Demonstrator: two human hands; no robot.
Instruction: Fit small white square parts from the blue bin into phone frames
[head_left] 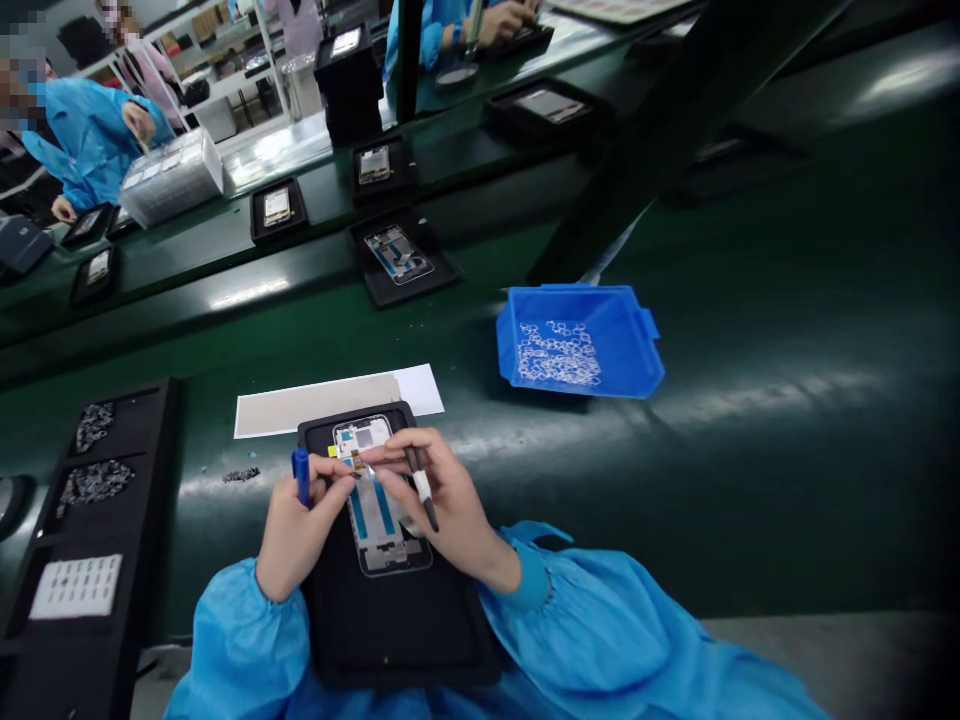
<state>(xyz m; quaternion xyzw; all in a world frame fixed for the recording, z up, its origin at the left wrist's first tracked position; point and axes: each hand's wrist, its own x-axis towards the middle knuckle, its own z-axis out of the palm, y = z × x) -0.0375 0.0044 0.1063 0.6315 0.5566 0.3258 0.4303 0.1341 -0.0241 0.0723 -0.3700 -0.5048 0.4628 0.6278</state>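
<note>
We judge the work to be partway: the phone frame (382, 520), in the far half of a black tray (397, 630) at the bench's near edge, already bears two long blue strips and a yellow tab (332, 452), while the small brown part (358, 459) at our fingertips looks unfinished; what else is left we cannot tell. Our left hand (296, 520) is mostly closed around one blue pen (301, 478), thumb and forefinger nearly meeting over the frame; whether they pinch anything is too small to tell. Our right hand (450, 510) is half curled, one white-and-black tool (422, 487) between its fingers, fingertips at the brown part. On the bench (600, 480) we count one blue bin (637, 350) of white loops (559, 360), too many to number, one paper sheet (315, 402) along the tray's far edge, one small dark pile (241, 475), and, towards the bench's left end, one compartment tray (161, 450) with two dark heaps (96, 482) and one white card (76, 587). Beyond the sheet, one second tray (442, 275) carries one more frame (397, 254).
</note>
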